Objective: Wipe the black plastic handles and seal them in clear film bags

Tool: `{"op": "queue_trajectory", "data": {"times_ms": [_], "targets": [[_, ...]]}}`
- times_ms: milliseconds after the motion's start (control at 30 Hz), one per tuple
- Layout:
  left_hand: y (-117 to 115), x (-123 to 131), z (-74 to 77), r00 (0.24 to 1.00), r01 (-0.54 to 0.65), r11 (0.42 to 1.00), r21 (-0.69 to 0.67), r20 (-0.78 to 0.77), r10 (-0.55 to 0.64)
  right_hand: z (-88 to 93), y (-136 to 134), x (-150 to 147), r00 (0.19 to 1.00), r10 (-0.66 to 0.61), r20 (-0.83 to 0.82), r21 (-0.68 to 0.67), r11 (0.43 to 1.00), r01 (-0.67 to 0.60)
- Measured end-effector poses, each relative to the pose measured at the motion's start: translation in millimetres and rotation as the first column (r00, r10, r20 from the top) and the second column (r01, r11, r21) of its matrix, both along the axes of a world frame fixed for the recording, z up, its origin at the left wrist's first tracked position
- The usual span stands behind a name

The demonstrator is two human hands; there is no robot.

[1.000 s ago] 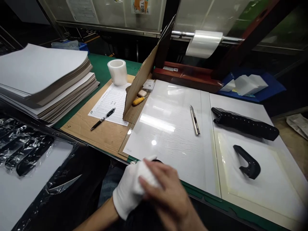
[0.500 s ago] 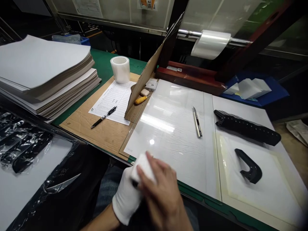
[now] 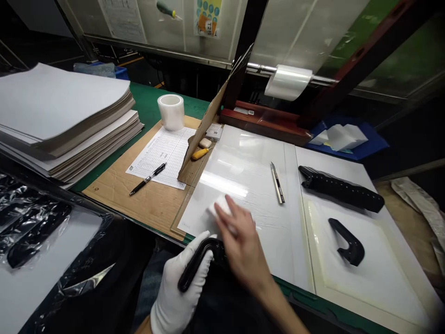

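My gloved left grip (image 3: 175,297) wraps shut around a black moulded hook-shaped part (image 3: 198,264), holding it up close to me, while my bare right grip (image 3: 239,236) pinches a white pad (image 3: 220,206) over the glossy white sheet (image 3: 250,157).

Fig. log, as I read it from my remote station: white pad (image 3: 222,207) at centre, motion-blurred, outline unclear | right hand (image 3: 239,236) blurred, partly hiding black curved part (image 3: 198,262) | gloved left hand (image 3: 174,297) cut off by lower edge | grid form (image 3: 162,157) at upper centre-left, print too small to read | paper stack (image 3: 52,116) cut off by left edge
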State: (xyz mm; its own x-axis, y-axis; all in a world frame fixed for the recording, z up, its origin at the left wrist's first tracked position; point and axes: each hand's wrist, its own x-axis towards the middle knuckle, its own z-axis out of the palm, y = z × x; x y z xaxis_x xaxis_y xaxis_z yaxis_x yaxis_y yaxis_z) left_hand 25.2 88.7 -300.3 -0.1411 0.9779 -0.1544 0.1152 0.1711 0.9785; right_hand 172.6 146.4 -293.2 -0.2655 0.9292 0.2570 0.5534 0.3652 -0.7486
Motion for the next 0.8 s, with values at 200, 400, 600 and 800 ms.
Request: {"op": "queue_trajectory", "data": {"times_ms": [200, 400, 600, 800], "targets": [[0, -5, 26.0, 0.992, -0.111, 0.993, -0.044, 0.052, 0.113, 15.9, 96, -11, 0.991, -0.079, -0.110, -0.113, 0.991, 0.066], [18, 6, 33.5, 0.971, -0.078, 0.986, -0.149, 0.211, 0.109, -15.8, -14, 29, 0.943, -0.254, -0.215, 0.110, 0.953, 0.282], [52, 58, 28.6, 0.910, 0.262, 0.929, -0.260, 0.386, -0.149, -132.7, -140, 120, 0.582, -0.741, -0.336, 0.165, 0.562, 0.811], [55, 202, 89.4, 0.679, 0.717, 0.683, -0.138, 0.360, -0.640, -203.3, -132, 230, 0.115, -0.908, -0.402, -0.009, 0.129, 0.992]]}}
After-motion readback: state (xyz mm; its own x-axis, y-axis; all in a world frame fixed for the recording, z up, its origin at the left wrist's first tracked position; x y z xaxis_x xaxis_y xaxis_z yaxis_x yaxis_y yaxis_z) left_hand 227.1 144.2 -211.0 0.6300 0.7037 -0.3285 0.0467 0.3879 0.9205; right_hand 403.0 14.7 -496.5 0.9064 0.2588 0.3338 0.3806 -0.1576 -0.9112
